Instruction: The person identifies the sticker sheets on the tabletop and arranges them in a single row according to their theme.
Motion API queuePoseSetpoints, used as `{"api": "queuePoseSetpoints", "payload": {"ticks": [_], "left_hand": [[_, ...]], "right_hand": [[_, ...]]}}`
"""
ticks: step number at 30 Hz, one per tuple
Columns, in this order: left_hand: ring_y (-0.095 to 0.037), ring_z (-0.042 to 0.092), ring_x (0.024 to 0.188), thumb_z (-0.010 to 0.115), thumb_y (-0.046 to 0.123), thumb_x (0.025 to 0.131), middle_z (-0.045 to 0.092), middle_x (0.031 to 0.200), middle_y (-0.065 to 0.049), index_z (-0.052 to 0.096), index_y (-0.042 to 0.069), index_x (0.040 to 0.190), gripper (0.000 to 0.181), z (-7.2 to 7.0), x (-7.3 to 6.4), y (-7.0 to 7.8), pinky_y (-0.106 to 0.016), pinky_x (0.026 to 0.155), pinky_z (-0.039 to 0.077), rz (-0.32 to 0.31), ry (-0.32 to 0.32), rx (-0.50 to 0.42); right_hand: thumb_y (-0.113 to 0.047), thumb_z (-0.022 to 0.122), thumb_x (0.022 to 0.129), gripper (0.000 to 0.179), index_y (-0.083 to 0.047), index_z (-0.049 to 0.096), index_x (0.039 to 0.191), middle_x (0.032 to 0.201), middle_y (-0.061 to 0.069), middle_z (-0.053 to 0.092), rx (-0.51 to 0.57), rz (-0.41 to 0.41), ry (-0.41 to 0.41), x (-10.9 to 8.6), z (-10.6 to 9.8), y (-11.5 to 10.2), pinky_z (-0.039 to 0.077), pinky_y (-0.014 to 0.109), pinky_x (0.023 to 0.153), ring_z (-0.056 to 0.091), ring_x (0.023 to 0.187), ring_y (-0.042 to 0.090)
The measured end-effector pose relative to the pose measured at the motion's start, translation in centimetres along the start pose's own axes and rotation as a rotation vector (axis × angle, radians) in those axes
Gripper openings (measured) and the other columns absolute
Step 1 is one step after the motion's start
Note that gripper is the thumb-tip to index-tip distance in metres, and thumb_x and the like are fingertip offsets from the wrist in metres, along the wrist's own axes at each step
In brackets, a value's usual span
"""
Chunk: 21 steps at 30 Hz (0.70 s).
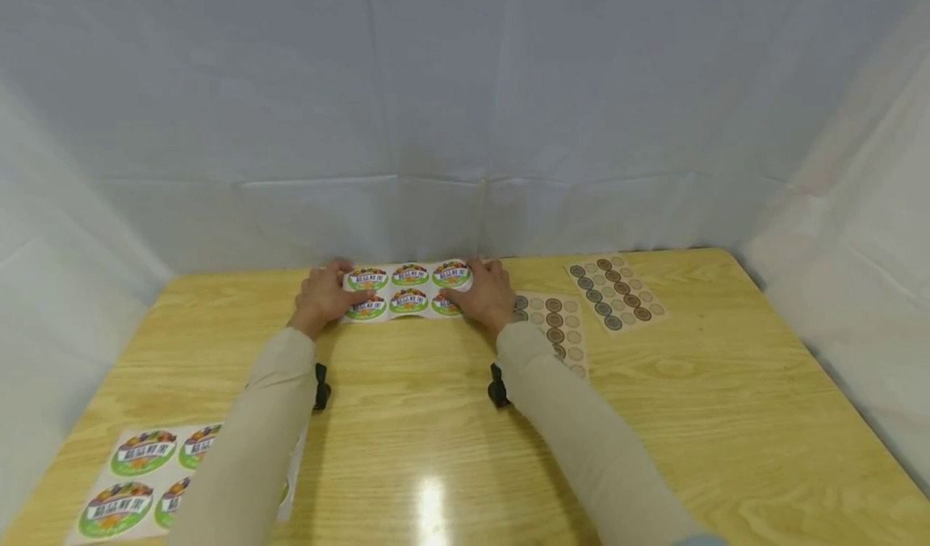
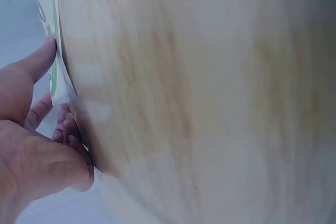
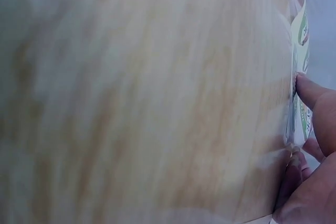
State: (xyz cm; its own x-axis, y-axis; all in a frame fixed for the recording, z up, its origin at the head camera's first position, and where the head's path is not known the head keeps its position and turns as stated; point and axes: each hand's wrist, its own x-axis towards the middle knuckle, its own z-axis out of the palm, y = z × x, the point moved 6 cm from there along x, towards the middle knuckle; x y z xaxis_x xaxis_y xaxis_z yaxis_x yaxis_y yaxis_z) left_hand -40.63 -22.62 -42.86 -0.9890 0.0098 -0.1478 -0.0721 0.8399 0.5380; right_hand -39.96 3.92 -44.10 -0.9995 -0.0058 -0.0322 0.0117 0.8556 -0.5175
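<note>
A white sheet of colourful oval stickers (image 1: 410,282) lies close over the table's far edge, its near edge slightly bowed up. My left hand (image 1: 323,294) pinches its left end, thumb on the printed face and fingers at the side and beneath. At the opposite end my right hand (image 1: 488,294) grips it the same way. In the left wrist view the sheet's corner (image 2: 62,87) shows between thumb and fingers. The right wrist view has the sheet (image 3: 300,124) edge-on, its edge wavy, under the right thumb; some fingertips are hidden.
On the wooden table (image 1: 407,417), a sheet of round brown and grey stickers (image 1: 617,291) lies at the back right. A similar sheet (image 1: 574,320) is partly under the right forearm. Another oval sticker sheet (image 1: 163,469) sits front left, partly covered by the left sleeve. A pale curtain (image 1: 436,126) hangs behind.
</note>
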Motion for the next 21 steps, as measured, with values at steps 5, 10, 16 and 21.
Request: {"api": "queuePoseSetpoints", "payload": {"ticks": [5,10,16,21], "left_hand": [[-0.050,0.034,0.117,0.065,0.043,0.089,0.036,0.133,-0.031,0.039,0.005,0.138,0.067,0.0,-0.3,0.5,-0.063,0.092,0.028,-0.027,0.015,0.038],[-0.049,0.037,0.119,0.066,0.038,0.090,0.045,0.134,-0.026,0.040,0.003,0.138,0.065,0.1,-0.9,1.4,-0.061,0.094,0.026,-0.032,0.024,0.018],[-0.044,0.042,0.122,0.065,0.036,0.091,0.046,0.136,-0.024,0.045,0.000,0.138,0.062,-0.1,-1.2,1.3,-0.060,0.095,0.026,-0.021,0.034,0.004],[-0.035,0.051,0.100,0.065,0.028,0.092,0.055,0.115,-0.024,0.048,-0.005,0.136,0.057,-0.4,-1.6,1.1,-0.047,0.086,0.038,0.071,0.034,-0.094]], "right_hand": [[-0.059,0.062,0.085,0.076,-0.022,0.039,0.146,0.139,0.014,0.036,-0.027,-0.011,-0.015,-0.1,0.0,-0.2,0.042,0.048,0.089,0.039,0.122,0.031],[-0.058,0.061,0.086,0.075,-0.024,0.036,0.147,0.138,0.012,0.038,-0.056,-0.011,-0.012,-0.2,-0.2,-0.4,0.043,0.050,0.088,0.039,0.123,0.031],[-0.046,0.063,0.090,0.070,-0.019,0.035,0.147,0.135,0.010,0.049,0.026,-0.027,-0.020,-0.2,-0.5,-0.7,0.042,0.047,0.093,0.046,0.120,0.029],[-0.026,0.063,0.093,0.063,-0.009,0.035,0.147,0.119,0.010,0.057,0.273,-0.072,-0.024,-0.7,-1.1,-0.7,0.044,0.037,0.088,0.057,0.098,0.022]]}}
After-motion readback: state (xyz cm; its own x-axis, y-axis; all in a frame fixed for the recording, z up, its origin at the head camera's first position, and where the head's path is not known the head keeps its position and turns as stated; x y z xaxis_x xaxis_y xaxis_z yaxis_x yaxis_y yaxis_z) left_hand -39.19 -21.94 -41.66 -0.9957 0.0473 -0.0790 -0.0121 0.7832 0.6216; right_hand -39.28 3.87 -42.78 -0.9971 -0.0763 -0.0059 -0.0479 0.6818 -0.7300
